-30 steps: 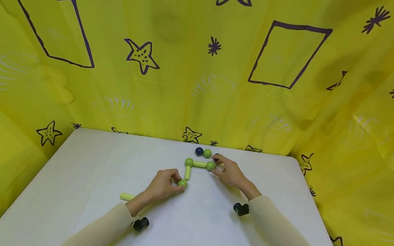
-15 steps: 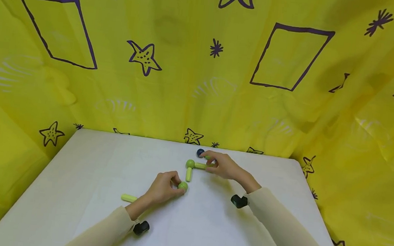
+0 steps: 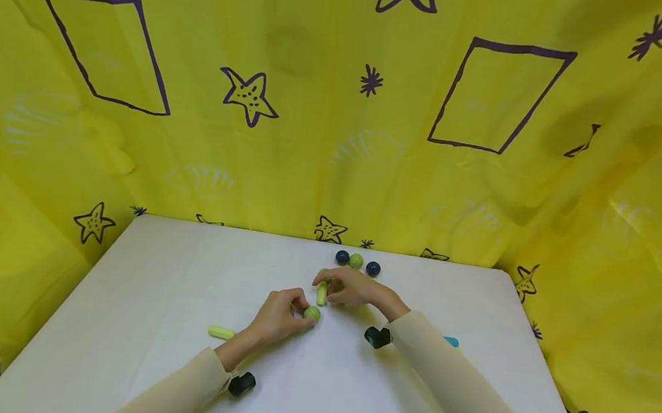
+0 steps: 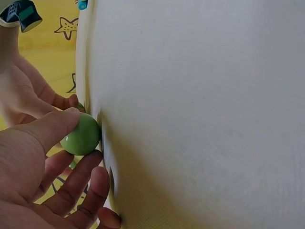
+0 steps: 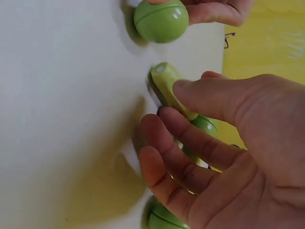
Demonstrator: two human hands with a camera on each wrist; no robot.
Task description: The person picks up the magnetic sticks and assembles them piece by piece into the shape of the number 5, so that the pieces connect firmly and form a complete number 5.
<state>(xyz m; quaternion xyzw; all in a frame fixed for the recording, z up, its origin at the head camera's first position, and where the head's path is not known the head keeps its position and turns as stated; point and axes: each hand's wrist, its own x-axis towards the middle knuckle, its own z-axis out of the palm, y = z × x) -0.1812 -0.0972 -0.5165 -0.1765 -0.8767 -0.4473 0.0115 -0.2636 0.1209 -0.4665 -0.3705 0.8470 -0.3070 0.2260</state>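
At table centre, the left hand (image 3: 277, 315) pinches a green ball (image 3: 312, 313) between thumb and fingers, pressed to the white table (image 3: 147, 281); at its 12 o'clock the right hand (image 3: 349, 287) curls thumb and fingertips round a pale green rod (image 3: 322, 294), whose free end sits just beside that ball, a small gap between them in the right wrist view. Judged from this, the rod-and-ball chain is part built and this joint not yet closed. Unused: spare rod (image 3: 221, 332) at the left hand's 9 o'clock; two dark balls (image 3: 342, 257) and a green one (image 3: 356, 260) at the right hand's 12 o'clock.
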